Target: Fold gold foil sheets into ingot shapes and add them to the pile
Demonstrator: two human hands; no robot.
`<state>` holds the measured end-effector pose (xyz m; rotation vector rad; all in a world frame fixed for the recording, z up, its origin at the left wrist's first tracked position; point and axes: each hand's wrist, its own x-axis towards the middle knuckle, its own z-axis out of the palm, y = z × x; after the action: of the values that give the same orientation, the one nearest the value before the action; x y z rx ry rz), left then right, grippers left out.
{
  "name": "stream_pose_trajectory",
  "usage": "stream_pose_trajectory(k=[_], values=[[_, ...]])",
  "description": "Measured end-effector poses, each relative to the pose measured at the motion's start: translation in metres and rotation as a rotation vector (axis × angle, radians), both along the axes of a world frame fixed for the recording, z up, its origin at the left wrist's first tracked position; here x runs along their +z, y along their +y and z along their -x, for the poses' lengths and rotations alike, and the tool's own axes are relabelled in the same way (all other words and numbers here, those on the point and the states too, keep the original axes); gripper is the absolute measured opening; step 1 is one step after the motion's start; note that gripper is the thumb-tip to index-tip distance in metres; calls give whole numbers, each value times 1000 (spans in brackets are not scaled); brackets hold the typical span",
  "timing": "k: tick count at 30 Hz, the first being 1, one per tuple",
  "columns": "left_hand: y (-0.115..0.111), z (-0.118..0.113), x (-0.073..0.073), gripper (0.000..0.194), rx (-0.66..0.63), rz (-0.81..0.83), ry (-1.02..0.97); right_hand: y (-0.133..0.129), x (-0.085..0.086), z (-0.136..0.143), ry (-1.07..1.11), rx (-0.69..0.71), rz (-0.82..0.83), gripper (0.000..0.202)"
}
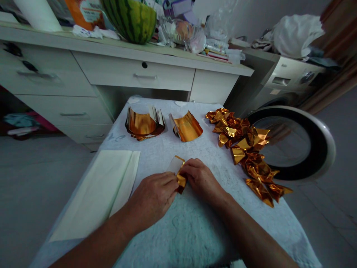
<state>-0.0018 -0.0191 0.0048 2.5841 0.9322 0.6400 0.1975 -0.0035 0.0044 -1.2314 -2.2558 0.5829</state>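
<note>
A small piece of gold foil paper (182, 180) with a whitish side is held between both hands over the cloth-covered table (195, 227). My left hand (156, 197) pinches its left edge, fingers closed. From the right, my right hand (202, 180) grips the other edge, also closed. Beyond the hands lie a curved stack of gold sheets (142, 124) and a smaller curved stack (189, 127). A pile of folded gold foil pieces (247, 149) runs down the table's right side.
Left on the table are folded pale sheets (92, 193). Behind stands a white desk (122, 70) with a watermelon (131, 22) and plastic bags on top. The open round door (323, 145) of a washing machine (287, 76) stands beside the table's right edge.
</note>
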Motion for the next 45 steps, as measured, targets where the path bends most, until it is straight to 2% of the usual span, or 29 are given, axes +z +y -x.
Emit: stream_pose_trajectory(k=[4, 7, 11, 19, 23, 29, 38, 45], values=[[2, 0, 1, 14, 7, 88, -32, -7, 7, -1, -2, 79, 10, 36], [3, 0, 2, 13, 24, 134, -54, -12, 15, -1, -5, 87, 62, 41], [3, 2, 3, 12, 80, 169, -49, -15, 23, -2, -27, 89, 110, 32], [5, 3, 7, 17, 82, 256, -23, -13, 14, -3, -40, 99, 124, 6], [5, 3, 10, 18, 110, 297, -42, -11, 11, -3, -61, 87, 126, 12], [5, 5, 7, 11, 197, 300, -41, -10, 15, 0, -55, 75, 149, 9], [4, 2, 12, 12, 194, 295, -11, -12, 16, 3, -31, 30, 153, 7], [4, 3, 9, 9, 208, 304, -19, -13, 18, 3, 0, 31, 199, 10]])
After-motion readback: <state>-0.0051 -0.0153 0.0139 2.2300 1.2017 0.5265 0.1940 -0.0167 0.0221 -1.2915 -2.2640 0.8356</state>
